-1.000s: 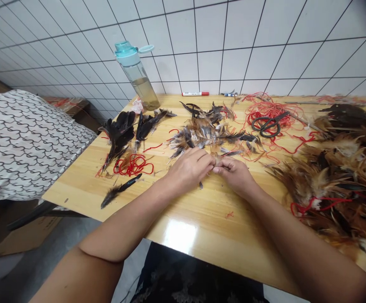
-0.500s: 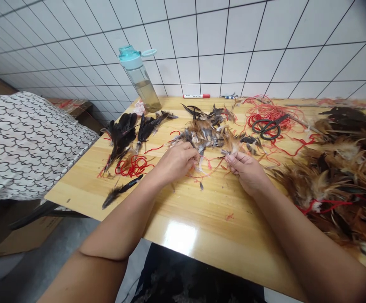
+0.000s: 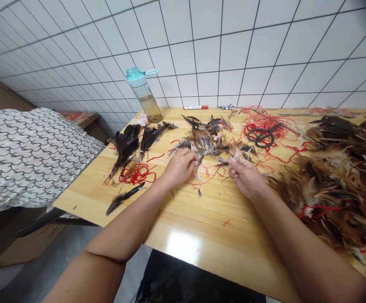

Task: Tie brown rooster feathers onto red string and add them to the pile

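My left hand [image 3: 180, 167] is curled with its fingertips in the near edge of a small heap of brown and black feathers [image 3: 206, 141] at the middle of the wooden table [image 3: 202, 219]. My right hand [image 3: 245, 174] is closed, pinching the quill ends of a few brown feathers [image 3: 233, 150] at the heap's right side. Thin red string [image 3: 211, 173] runs on the table between the two hands. What the left fingers grip is hidden.
Black feathers [image 3: 129, 143], a red string coil [image 3: 137, 173] and a single dark feather [image 3: 124, 197] lie left. A large feather pile [image 3: 337, 185] fills the right. Scissors [image 3: 263, 135] on red cord, a water bottle [image 3: 144, 96] and a marker [image 3: 195, 107] stand by the tiled wall. A patterned cushion [image 3: 28, 151] sits left.
My hands have parted: they were pinched together near the table's middle, then the left went to the heap's near edge and the right lifted a few brown feathers at its right side.
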### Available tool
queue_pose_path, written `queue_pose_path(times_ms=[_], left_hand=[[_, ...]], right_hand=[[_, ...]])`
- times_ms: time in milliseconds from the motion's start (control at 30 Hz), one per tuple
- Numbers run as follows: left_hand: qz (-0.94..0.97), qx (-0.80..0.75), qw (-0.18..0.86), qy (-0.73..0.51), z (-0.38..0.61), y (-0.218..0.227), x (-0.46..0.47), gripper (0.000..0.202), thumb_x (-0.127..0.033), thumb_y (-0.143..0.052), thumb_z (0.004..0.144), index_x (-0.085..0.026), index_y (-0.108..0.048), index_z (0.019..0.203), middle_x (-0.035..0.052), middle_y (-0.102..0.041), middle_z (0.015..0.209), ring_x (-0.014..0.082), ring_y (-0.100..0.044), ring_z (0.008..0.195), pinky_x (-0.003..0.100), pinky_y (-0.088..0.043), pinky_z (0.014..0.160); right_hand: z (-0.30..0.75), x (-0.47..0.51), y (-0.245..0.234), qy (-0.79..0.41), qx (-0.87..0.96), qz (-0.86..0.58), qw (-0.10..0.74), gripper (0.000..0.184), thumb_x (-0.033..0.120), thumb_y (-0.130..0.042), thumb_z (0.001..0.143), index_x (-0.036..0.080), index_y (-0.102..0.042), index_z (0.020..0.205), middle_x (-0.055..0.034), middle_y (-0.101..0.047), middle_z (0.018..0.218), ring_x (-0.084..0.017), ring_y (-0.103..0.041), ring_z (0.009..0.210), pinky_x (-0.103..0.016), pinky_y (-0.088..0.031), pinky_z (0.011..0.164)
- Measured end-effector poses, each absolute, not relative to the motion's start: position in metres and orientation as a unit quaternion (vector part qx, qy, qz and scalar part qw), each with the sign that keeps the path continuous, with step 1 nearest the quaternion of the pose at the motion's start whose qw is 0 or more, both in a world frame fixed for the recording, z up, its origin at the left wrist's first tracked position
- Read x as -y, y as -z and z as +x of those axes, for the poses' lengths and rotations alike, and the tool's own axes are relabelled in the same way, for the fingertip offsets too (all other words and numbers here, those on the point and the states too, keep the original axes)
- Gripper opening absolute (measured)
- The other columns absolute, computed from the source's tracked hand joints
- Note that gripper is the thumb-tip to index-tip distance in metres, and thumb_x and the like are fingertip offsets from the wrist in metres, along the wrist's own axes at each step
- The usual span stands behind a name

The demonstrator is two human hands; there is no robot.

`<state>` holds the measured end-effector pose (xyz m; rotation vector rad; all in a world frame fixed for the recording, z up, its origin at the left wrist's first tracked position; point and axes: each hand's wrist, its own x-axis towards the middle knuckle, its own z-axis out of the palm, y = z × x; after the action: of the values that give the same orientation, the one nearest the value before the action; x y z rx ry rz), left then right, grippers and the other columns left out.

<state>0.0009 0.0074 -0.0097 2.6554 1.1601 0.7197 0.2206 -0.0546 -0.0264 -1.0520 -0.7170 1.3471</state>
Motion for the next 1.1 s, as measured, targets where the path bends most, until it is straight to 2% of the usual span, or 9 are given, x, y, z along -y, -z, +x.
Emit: queue_pose_path(times_ms=[267, 367, 467, 600, 700, 867, 1000, 1100], left_hand=[[0.935, -0.318, 0.022, -0.153, 0.046, -0.018, -0.011, 0.017, -0.018, -0.051, 0.089, -0.020, -0.066, 0.093, 0.0053, -0.063, 0.096, 0.0198, -0.054, 0.094, 0.033, -0.044, 0.085], [0.943, -0.305, 0.034, -0.130, 0.070, -0.012, -0.018, 0.017, -0.020, -0.053, 0.088, -0.020, -0.067, 0.097, 0.0058, -0.061, 0.097, 0.0202, -0.054, 0.095, 0.032, -0.044, 0.084], [0.947, -0.297, 0.039, -0.116, 0.087, 0.000, -0.025, 0.015, -0.024, -0.053, 0.088, -0.018, -0.067, 0.093, 0.0072, -0.061, 0.093, 0.0206, -0.053, 0.092, 0.032, -0.044, 0.082], [0.942, -0.306, 0.046, -0.129, 0.087, 0.007, -0.030, 0.013, -0.020, -0.051, 0.088, -0.017, -0.063, 0.084, 0.0067, -0.061, 0.090, 0.0196, -0.053, 0.089, 0.033, -0.042, 0.083], [0.931, -0.323, 0.063, -0.156, 0.072, 0.002, -0.028, 0.009, -0.016, -0.048, 0.088, -0.017, -0.057, 0.086, 0.0050, -0.062, 0.089, 0.0190, -0.053, 0.087, 0.033, -0.042, 0.082], [0.911, -0.348, 0.120, -0.187, 0.050, -0.007, -0.018, 0.008, -0.017, -0.044, 0.091, -0.018, -0.053, 0.092, 0.0030, -0.062, 0.087, 0.0162, -0.055, 0.079, 0.028, -0.042, 0.071], [0.920, -0.288, 0.128, -0.231, 0.046, -0.009, -0.013, 0.009, -0.017, -0.047, 0.091, -0.018, -0.055, 0.094, 0.0033, -0.064, 0.092, 0.0155, -0.058, 0.088, 0.027, -0.044, 0.079], [0.925, -0.257, 0.125, -0.249, 0.048, -0.010, -0.010, 0.011, -0.019, -0.046, 0.093, -0.018, -0.057, 0.093, 0.0039, -0.064, 0.091, 0.0152, -0.058, 0.087, 0.027, -0.044, 0.079]], right_hand=[[0.225, 0.052, 0.028, -0.618, 0.246, -0.406, 0.627, 0.040, 0.035, -0.089, 0.047, 0.017, -0.058, 0.063, 0.0043, -0.051, 0.059, -0.003, -0.036, 0.049, -0.018, -0.027, 0.042], [0.225, 0.052, 0.027, -0.617, 0.240, -0.397, 0.636, 0.040, 0.036, -0.089, 0.047, 0.017, -0.058, 0.063, 0.0045, -0.050, 0.058, -0.004, -0.036, 0.050, -0.018, -0.026, 0.043], [0.225, 0.050, 0.029, -0.595, 0.253, -0.400, 0.649, 0.039, 0.037, -0.087, 0.049, 0.018, -0.057, 0.064, 0.0047, -0.050, 0.059, -0.004, -0.035, 0.050, -0.020, -0.024, 0.045], [0.224, 0.047, 0.036, -0.532, 0.304, -0.440, 0.657, 0.036, 0.044, -0.079, 0.058, 0.019, -0.054, 0.063, 0.0057, -0.045, 0.056, -0.006, -0.032, 0.050, -0.023, -0.022, 0.047], [0.224, 0.046, 0.041, -0.464, 0.350, -0.497, 0.645, 0.034, 0.047, -0.071, 0.065, 0.020, -0.051, 0.061, 0.0062, -0.041, 0.054, -0.008, -0.031, 0.051, -0.025, -0.024, 0.050], [0.224, 0.045, 0.047, -0.317, 0.444, -0.583, 0.602, 0.025, 0.040, -0.059, 0.074, 0.020, -0.052, 0.061, 0.0016, -0.049, 0.061, -0.014, -0.043, 0.062, -0.027, -0.033, 0.058], [0.223, 0.046, 0.047, -0.238, 0.489, -0.613, 0.574, 0.019, 0.033, -0.056, 0.074, 0.020, -0.053, 0.060, -0.0002, -0.051, 0.066, -0.016, -0.047, 0.065, -0.029, -0.037, 0.064], [0.221, 0.047, 0.046, -0.208, 0.513, -0.622, 0.554, 0.018, 0.031, -0.056, 0.074, 0.021, -0.054, 0.059, -0.0003, -0.052, 0.064, -0.016, -0.048, 0.065, -0.030, -0.038, 0.065]])
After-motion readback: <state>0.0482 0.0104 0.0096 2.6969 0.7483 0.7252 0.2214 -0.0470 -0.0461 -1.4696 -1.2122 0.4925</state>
